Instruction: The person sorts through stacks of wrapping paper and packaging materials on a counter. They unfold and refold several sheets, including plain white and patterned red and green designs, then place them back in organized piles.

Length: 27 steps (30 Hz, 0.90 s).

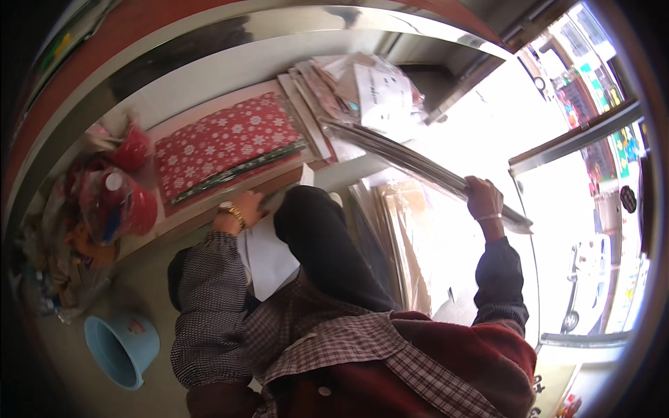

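Note:
My right hand [485, 197] is closed around one end of a long flat bundle [402, 157] that looks wrapped in clear plastic. The bundle slants from the shelf's right side out towards the bright opening. My left hand [250, 210], with a gold-coloured watch [234, 213] at its wrist, is at the front edge of the low shelf [193, 210]; its fingertips are partly hidden, so its grip is unclear. Behind it on the shelf lies a red package with a white snowflake pattern [225, 141], with dark green patterned packages [240, 170] along its front.
Plastic-wrapped flat stacks [400, 235] stand beside my right knee. Bagged papers [384, 94] lie at the shelf's far end. Red items in plastic bags [120, 198] crowd its left end. A light blue bucket [123, 350] is on the floor. A glass door [569, 251] stands right.

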Tool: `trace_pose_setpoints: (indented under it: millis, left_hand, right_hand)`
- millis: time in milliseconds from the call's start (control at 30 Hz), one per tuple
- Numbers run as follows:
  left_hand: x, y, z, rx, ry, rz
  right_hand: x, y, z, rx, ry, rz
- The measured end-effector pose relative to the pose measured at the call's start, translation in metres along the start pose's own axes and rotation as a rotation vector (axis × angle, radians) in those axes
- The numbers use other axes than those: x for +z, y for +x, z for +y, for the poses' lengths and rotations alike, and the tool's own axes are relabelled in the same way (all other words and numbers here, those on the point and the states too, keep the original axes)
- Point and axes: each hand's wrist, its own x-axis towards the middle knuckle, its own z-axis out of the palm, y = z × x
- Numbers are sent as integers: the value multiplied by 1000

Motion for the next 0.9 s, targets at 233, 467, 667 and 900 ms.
trace_pose_setpoints:
  millis: [233,467,667,900]
  left_hand:
    - [16,13,3,-17,-20,-93]
    - [24,18,5,39,-4,-126]
    - [14,9,16,-10,140,-111]
    - [6,-4,22,55,109,17]
  right_hand:
    - [166,-192,30,193,59,-102]
    - [250,-220,-64,-26,615,-520]
    - [252,-59,-119,-159,677,-445]
    - [256,92,-271,-489,648,-354]
